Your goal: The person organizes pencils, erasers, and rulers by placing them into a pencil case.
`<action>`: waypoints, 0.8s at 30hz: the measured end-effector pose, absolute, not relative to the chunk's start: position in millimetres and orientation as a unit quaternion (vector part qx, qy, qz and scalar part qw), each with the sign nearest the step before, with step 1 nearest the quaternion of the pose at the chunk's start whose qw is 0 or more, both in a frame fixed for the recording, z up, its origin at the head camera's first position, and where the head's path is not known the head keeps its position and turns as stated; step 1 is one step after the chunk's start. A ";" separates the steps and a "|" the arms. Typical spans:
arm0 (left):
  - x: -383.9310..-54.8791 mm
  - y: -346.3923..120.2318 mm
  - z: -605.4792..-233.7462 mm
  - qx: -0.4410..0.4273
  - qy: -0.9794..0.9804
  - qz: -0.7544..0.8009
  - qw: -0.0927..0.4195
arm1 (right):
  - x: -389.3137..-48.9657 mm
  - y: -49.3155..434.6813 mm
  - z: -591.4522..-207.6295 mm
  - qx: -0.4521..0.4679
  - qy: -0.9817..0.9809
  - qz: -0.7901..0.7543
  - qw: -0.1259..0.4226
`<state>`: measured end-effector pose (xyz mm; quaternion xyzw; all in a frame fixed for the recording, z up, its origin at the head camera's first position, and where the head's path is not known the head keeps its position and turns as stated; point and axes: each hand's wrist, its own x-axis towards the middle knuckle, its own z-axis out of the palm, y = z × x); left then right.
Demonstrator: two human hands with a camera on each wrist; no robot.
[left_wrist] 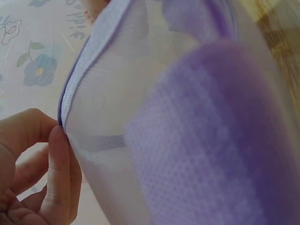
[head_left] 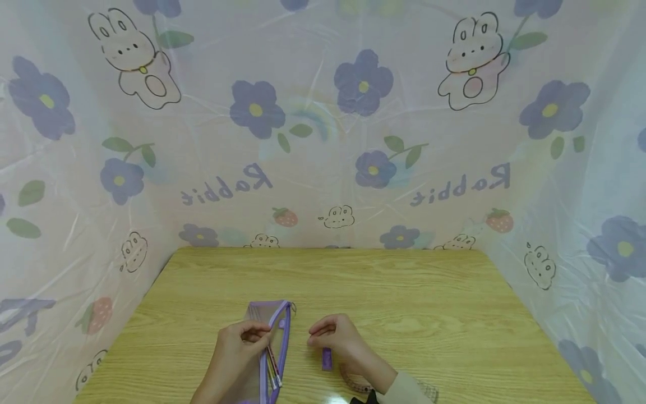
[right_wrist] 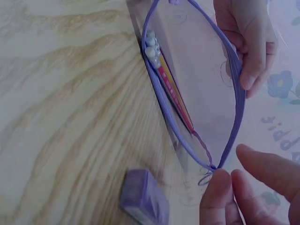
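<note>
My left hand pinches the zipper edge of a see-through mesh pencil case with purple trim, holding its mouth apart. The same hold shows in the left wrist view, where finger and thumb meet at the edge. Several pencils with pale ends lie inside the case. To the right of the case, my right hand hovers with loosely bent fingers and nothing visible between them. Under that hand, a small purple block lies on the table, partly covered in the head view.
A curved strip with markings, like a measuring tape, lies by my right wrist, partly hidden by the forearm. Some black thing shows at the bottom edge. Patterned sheeting stands behind and beside the wooden table.
</note>
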<state>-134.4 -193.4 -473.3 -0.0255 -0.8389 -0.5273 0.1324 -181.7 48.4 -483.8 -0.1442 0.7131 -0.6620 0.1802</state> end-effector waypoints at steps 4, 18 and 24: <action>-134.4 -193.2 -473.1 -0.026 -0.839 -0.528 0.128 | -184.1 54.6 -483.4 -0.153 0.717 -0.658 0.173; -134.2 -192.1 -472.1 -0.025 -0.841 -0.526 0.125 | -186.8 69.8 -490.5 -0.160 0.726 -0.652 0.149; -133.7 -191.5 -471.9 -0.022 -0.839 -0.529 0.124 | -185.9 74.9 -490.7 -0.169 0.747 -0.629 0.135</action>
